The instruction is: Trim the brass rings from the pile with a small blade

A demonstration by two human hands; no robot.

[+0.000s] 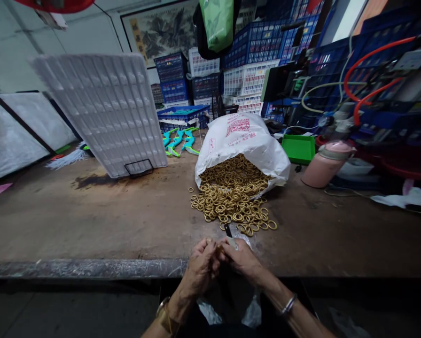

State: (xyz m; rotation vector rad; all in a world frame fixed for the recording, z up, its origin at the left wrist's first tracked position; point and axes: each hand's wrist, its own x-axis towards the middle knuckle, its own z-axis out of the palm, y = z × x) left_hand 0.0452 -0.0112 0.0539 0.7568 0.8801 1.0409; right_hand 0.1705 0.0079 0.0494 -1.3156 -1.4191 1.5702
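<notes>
In the head view, with clock directions taken from the hands, the left hand (199, 266) and right hand (245, 259) meet fingertip to fingertip over the table's (133, 225) front edge. The left fingers are curled in tight; I cannot tell what they hold. The right fingers are bent, thumb closed down on a tool (228, 230), whose dark end pokes out toward 12 o'clock. Something small and brownish seems to sit between the fingertips, though the view is too blurred to be sure.

Just right of 12 o'clock, near the hands, the rings (237, 206) lie in a loose heap, spilling from the open mouth of a white sack (244, 136) behind. At 11 o'clock stand blue bows (177, 139); between 10 and 11, a tilted white panel (108, 112). Between 1 and 2 is a green tray (298, 149), and at 2 o'clock a pink bottle (323, 166). Crates (245, 82) stack up farther off at 12 o'clock.
</notes>
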